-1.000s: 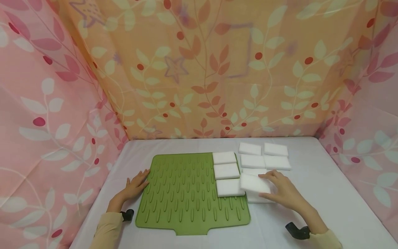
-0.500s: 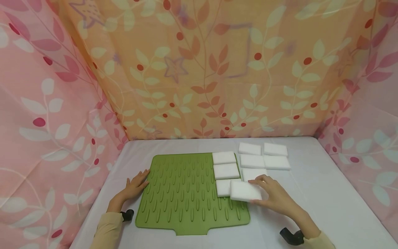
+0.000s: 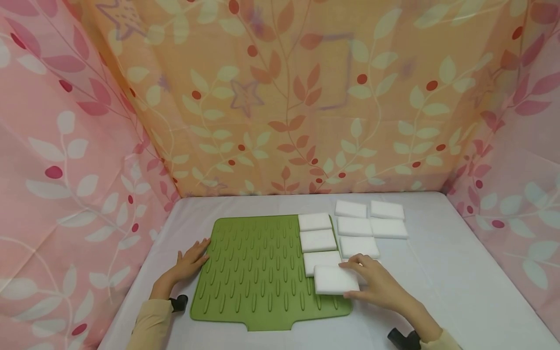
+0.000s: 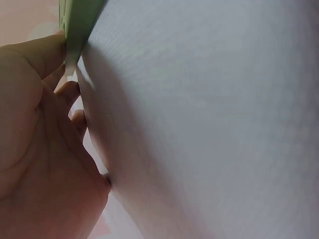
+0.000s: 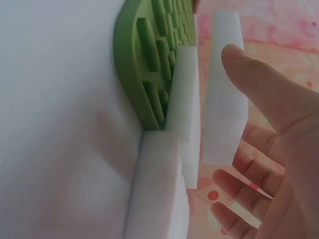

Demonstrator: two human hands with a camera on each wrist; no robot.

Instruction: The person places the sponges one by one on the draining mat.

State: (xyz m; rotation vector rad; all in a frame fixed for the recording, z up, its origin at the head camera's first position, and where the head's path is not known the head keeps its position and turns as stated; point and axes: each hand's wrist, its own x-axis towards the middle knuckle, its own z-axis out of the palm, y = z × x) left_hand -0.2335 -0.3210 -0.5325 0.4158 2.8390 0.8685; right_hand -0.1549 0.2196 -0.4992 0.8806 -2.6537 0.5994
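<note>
A white sponge block [image 3: 336, 280] is pinched between the thumb and fingers of my right hand [image 3: 375, 286], above the near right part of the green ridged mat [image 3: 253, 272]. In the right wrist view this sponge block [image 5: 224, 99] hangs apart from the mat, with my thumb on its long edge. Three like sponge blocks line the mat's right side, the nearest one [image 3: 321, 261] partly covered by the held block. At the mat's left edge rests my left hand [image 3: 190, 260], fingers extended. The left wrist view has its fingertips against the mat's edge [image 4: 79, 30].
Several more white sponge blocks [image 3: 358, 247] lie on the white tabletop [image 3: 437, 262] right of the mat, one partly hidden behind my right hand. Patterned cloth [image 3: 288, 97] encloses the table at the back and both sides.
My right hand has carried the sponge block left and toward me, from over the loose blocks to over the mat's near right part. The left hand stays in place.
</note>
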